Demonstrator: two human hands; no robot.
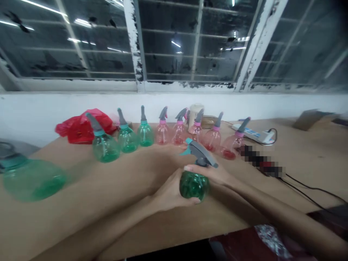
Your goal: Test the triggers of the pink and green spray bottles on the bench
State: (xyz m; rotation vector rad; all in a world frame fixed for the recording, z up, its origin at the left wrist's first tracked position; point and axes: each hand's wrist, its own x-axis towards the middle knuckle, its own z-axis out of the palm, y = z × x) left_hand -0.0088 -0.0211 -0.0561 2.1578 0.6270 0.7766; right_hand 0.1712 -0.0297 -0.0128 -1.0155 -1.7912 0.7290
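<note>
Between my two hands is a green spray bottle [194,185] with a grey and teal trigger head, held above the table. My left hand [170,192] wraps the round body from the left, its thumb low on the near side. Around the neck, just below the trigger head, my right hand [212,173] is closed; its far fingers are hidden. Behind them a row of similar bottles stands on the table: green ones, such as a green spray bottle [106,148], to the left, and pink ones, such as a pink spray bottle [212,139], to the right.
At left front sits a large-looking green bottle [32,179]. A red plastic bag [81,127] lies at back left. A white power strip [257,134], a partly blurred dark object [262,163] with cables, and a cardboard piece [308,119] are on the right. Windows rise behind the table [114,203].
</note>
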